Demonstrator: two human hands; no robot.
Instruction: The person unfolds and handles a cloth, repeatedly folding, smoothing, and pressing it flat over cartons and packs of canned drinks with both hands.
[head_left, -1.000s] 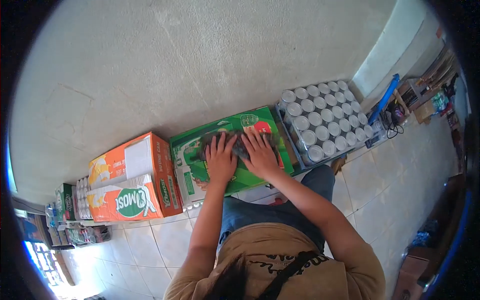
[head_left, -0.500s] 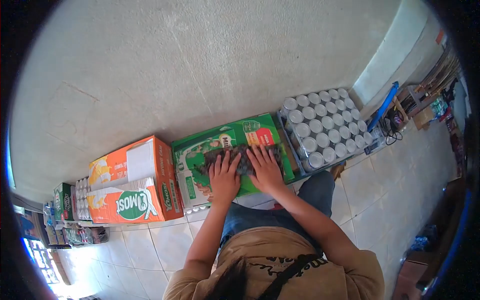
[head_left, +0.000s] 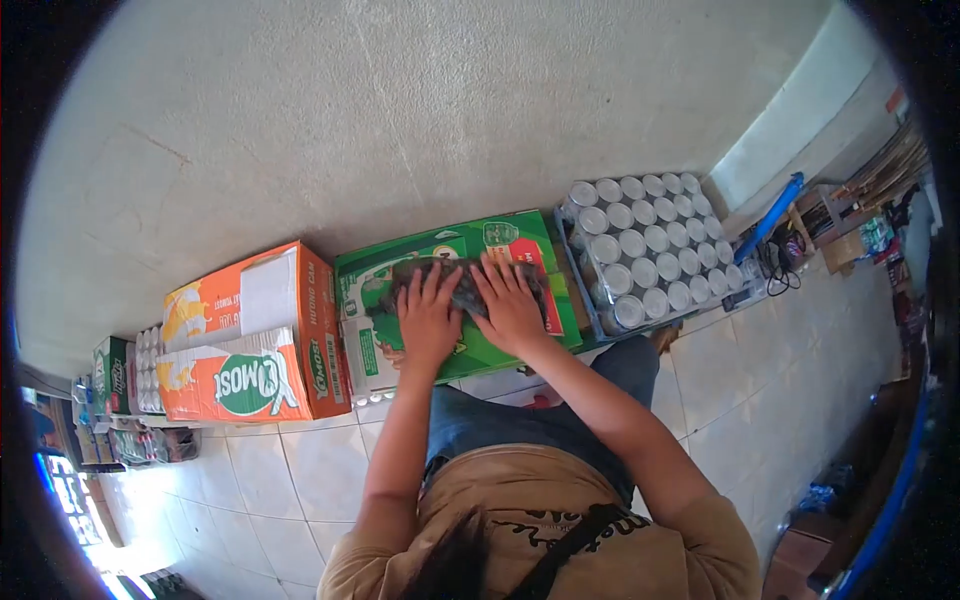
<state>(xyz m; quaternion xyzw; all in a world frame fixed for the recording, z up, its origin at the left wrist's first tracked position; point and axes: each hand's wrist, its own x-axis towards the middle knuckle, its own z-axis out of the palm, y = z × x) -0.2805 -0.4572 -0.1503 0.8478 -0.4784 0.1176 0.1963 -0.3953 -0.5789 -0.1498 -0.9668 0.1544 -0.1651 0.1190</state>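
A dark, crumpled, soft sheet (head_left: 466, 294), cloth or thin plastic, I cannot tell which, lies across the top of a green Milo carton (head_left: 560, 290). Pressed flat on its left half is my left hand (head_left: 430, 318), fingers spread. My right hand (head_left: 508, 305) rests on the right half, also with fingers apart and palm down. Neither hand grips the sheet. Parts of it are hidden under both hands.
Left of the carton stands an orange Yomost box (head_left: 320, 350) with torn flaps. Wrapped cans (head_left: 655, 240) stand close on the right. The wall (head_left: 420, 120) runs behind. Farther right are a blue tube-shaped object (head_left: 770, 218) and a dark cable (head_left: 783, 272).
Both hands have shifted slightly left along the carton, staying flat on the dark sheet. The sheet now reaches a little farther left. The camera view has moved a little.
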